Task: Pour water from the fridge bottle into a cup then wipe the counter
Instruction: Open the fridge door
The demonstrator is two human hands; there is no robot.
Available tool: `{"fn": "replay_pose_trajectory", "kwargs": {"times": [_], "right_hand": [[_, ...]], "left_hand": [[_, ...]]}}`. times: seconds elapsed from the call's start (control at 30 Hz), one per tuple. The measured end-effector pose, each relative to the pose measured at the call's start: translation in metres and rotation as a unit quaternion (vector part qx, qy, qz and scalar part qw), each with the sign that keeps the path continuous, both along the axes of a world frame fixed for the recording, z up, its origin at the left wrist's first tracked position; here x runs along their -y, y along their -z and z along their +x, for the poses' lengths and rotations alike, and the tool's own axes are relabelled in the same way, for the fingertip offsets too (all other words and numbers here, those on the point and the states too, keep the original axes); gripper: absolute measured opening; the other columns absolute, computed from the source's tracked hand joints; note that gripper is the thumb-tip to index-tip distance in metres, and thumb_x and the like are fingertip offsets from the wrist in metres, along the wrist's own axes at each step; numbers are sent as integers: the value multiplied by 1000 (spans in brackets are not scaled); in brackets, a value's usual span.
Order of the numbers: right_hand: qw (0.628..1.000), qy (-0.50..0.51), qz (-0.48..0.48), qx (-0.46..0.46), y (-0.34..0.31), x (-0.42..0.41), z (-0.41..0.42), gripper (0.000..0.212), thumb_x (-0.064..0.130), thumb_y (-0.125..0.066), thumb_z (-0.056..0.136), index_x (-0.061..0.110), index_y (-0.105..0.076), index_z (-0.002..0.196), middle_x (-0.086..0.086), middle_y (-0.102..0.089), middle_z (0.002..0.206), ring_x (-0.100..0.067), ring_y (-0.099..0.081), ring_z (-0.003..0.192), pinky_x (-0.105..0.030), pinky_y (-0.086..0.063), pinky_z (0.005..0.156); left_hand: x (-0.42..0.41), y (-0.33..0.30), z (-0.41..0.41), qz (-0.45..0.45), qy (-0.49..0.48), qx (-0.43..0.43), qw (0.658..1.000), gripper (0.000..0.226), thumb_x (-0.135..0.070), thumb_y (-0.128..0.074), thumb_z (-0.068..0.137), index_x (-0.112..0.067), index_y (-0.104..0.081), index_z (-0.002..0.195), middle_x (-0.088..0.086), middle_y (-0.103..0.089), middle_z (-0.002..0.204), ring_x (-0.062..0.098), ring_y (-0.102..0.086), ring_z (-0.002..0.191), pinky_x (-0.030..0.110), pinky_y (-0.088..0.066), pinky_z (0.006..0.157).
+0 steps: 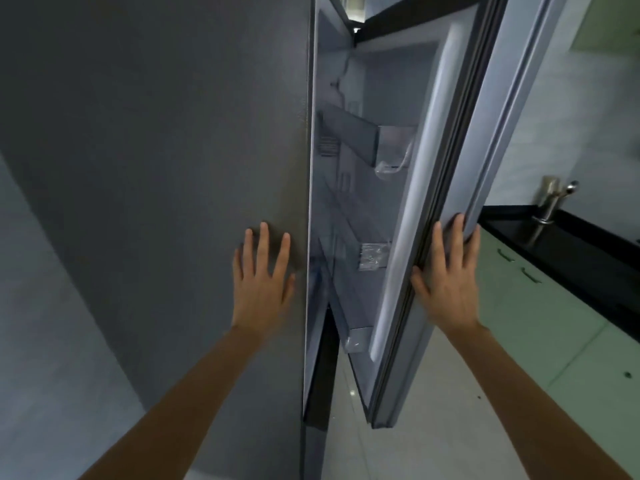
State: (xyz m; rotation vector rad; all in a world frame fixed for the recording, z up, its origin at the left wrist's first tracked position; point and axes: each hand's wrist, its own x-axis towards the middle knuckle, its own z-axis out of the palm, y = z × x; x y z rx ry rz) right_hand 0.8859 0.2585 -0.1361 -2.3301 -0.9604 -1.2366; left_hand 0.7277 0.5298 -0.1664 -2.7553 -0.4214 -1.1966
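Fridge [156,168] door [433,202] ajar, right of grey side panel. Left hand [261,278] flat on panel, fingers straight. Right hand [448,275] grasps door edge, fingers wrapped round it. Bottle, cup not visible. Black counter [571,251] far right, tap [550,206] on it.

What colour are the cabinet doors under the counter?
Pale green cabinet doors, seen in the head view, right of the fridge door.

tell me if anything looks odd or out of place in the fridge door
Nothing is spilled or damaged. The odd part: the fridge door shelves hold only crumpled clear plastic wrap, and no bottle is visible in them. The right hand grips the door's edge.
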Motion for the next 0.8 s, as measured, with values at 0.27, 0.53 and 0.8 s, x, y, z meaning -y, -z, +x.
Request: {"fn": "replay_pose_trajectory", "kwargs": {"times": [0.27, 0.53, 0.8], "right_hand": [[997, 27, -23, -69, -4, 54, 39, 78, 43, -49, 88, 6, -20, 150, -27, -3, 156, -56, -3, 139, -65, -12, 112], [996, 6, -49, -79, -9, 89, 69, 74, 28, -60, 91, 9, -21, 151, -24, -4, 157, -53, -7, 140, -63, -17, 113], [993, -1, -70, -90, -8, 119, 96, 74, 36, -55, 93, 22, -14, 153, -16, -2, 160, -47, -16, 141, -57, -31, 110]], "left_hand": [[9, -8, -10, 0, -33, -29, 999, 63, -26, -55, 93, -11, -29, 149, 25, -21, 155, 46, -22, 141, 64, -31, 105], [100, -15, 9, 49, -10, -45, 998, 57, -23, -37, 88, -8, -36, 144, 24, -28, 153, 45, -26, 139, 64, -31, 106], [207, -22, 100, 11, 70, -104, 992, 61, -27, -53, 91, -15, -31, 148, 17, -33, 153, 38, -33, 139, 58, -31, 109]]}}
